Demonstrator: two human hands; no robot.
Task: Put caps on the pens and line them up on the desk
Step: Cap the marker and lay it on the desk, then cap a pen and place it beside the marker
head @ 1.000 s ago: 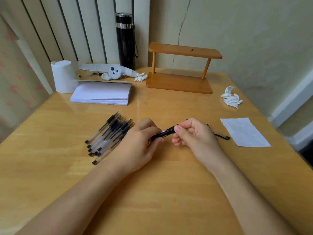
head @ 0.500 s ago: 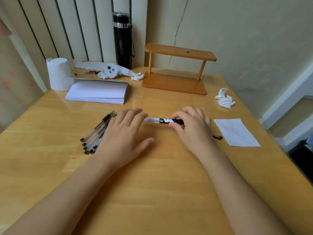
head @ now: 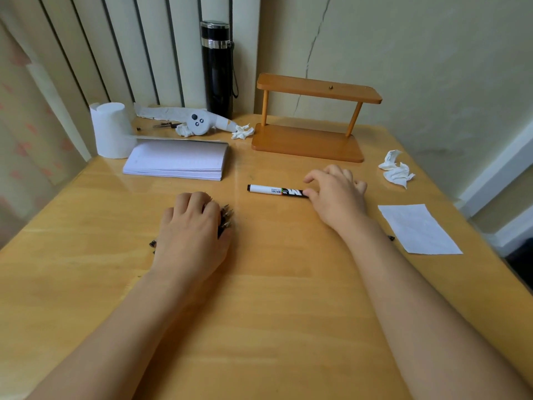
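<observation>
Two bare hands lie over the wooden desk (head: 259, 313). The right hand (head: 339, 197) rests palm down at about one o'clock from the middle of the desk, fingers loosely spread and not clasped around anything; its thumb tip touches the dark end of a marker (head: 275, 190). That marker lies flat, crosswise to the viewer, with its white barrel running toward nine o'clock and ending in a small black tip or cap.

The left hand (head: 191, 226) sits at about ten o'clock, curled palm down over a bundle of pens (head: 226, 217); only a few dark tips stick out at its three o'clock side and a couple of ends at its eight o'clock side, so whether the fingers actually grip the bundle cannot be told.

Toward twelve o'clock stand a small wooden shelf (head: 311, 140), a black flask (head: 217, 67) and a stack of white paper (head: 176, 161), with a paper roll (head: 111, 129) at eleven. A crumpled tissue (head: 396, 168) lies at two o'clock and a flat white sheet (head: 418, 229) at three.
</observation>
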